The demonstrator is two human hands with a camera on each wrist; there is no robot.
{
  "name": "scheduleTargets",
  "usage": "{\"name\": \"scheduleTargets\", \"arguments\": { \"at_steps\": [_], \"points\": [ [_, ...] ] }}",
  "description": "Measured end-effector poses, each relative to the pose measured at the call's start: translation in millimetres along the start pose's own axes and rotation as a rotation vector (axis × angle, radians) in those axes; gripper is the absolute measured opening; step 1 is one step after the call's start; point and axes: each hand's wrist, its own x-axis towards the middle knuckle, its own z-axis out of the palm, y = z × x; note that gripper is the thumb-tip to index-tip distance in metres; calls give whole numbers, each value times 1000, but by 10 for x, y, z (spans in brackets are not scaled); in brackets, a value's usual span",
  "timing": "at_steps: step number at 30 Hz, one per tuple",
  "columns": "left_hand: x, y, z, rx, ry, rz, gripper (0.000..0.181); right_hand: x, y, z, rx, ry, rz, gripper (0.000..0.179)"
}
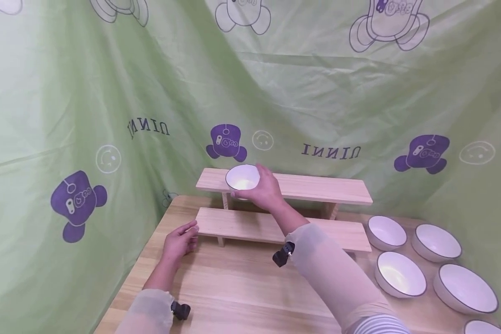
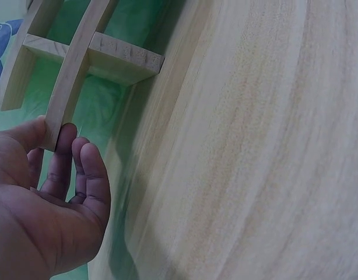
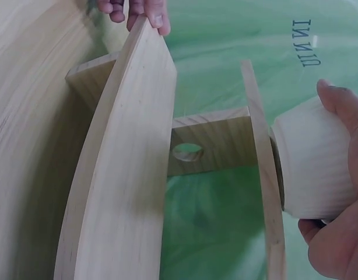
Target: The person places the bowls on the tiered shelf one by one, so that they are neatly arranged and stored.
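A white bowl [image 1: 242, 176] with a dark rim is at the left part of the upper wooden shelf board [image 1: 317, 188], opening upward and toward the head camera. My right hand [image 1: 267, 189] grips it from the right side, thumb and fingers spread around its wall. In the right wrist view the bowl [image 3: 313, 163] sits close against that board; whether it touches, I cannot tell. My left hand [image 2: 51, 204] pinches the left end of the lower shelf board [image 1: 242, 227] between thumb and fingers.
Several more white bowls, among them a front one [image 1: 401, 274] and a back one [image 1: 386, 232], stand on the right of the wooden table [image 1: 234, 287]. A green printed curtain [image 1: 171, 93] hangs behind and at both sides. The shelf's legs [image 2: 123, 58] rest on the table.
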Motion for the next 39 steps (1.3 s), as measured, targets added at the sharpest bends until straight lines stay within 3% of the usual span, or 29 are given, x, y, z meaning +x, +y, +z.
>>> {"name": "scheduleTargets", "arguments": {
  "at_steps": [13,28,33,39],
  "points": [
    [-18,-71,84,0,-2,5,50,70,32,78,7,45,20,125],
    [0,-54,143,-9,2,11,48,205,52,141,70,89,27,123],
    [4,-41,126,-12,1,15,49,237,13,177,81,87,26,123],
    [-10,-23,19,-18,6,10,54,244,-46,267,95,91,4,137]
  ]
}}
